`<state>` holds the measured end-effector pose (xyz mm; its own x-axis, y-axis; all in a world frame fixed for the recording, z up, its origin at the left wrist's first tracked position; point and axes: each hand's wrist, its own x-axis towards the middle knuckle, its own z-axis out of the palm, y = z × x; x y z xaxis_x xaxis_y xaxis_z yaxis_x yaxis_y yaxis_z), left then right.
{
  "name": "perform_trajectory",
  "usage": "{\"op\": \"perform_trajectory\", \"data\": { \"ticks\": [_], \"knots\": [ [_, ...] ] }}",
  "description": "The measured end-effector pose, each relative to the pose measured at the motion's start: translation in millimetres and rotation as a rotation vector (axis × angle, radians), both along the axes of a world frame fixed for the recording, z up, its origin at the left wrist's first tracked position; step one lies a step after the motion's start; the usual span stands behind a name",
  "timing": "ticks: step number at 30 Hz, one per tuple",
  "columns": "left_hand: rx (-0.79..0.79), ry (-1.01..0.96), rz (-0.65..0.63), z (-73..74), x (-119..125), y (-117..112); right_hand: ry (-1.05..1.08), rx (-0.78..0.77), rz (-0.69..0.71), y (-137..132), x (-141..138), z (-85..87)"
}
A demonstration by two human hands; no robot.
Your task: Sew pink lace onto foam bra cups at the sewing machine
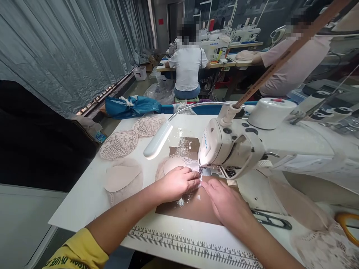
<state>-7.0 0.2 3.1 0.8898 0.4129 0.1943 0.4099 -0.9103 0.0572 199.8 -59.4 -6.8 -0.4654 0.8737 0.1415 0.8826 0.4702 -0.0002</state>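
My left hand (178, 183) lies on a beige lace bra cup (171, 164) under the head of a white sewing machine (232, 144), its fingers curled and pressing the fabric toward the needle. My right hand (224, 201) rests flat beside it on the brown taped patch (193, 211) of the table, fingertips at the fabric's edge near the presser foot. The needle area is partly hidden by the machine head.
Lace cups (119, 144) and plain foam cups (123, 177) lie at the left. A gooseneck lamp (158, 140) hangs over the table. Black snips (270, 220) and orange-handled scissors (347, 224) lie right. A printed ruler (190, 244) lines the front edge. Two people sit at machines behind.
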Motion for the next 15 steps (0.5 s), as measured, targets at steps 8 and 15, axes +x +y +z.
{"op": "perform_trajectory", "data": {
  "ticks": [8, 15],
  "knots": [
    [-0.039, -0.033, -0.041, 0.7, -2.0, 20.2, 0.008, 0.202, 0.01, 7.8, -0.7, -7.2],
    [-0.051, -0.052, 0.015, -1.0, -0.9, 28.9, 0.114, 0.186, -0.055, 9.5, 4.3, -17.3]
  ]
}}
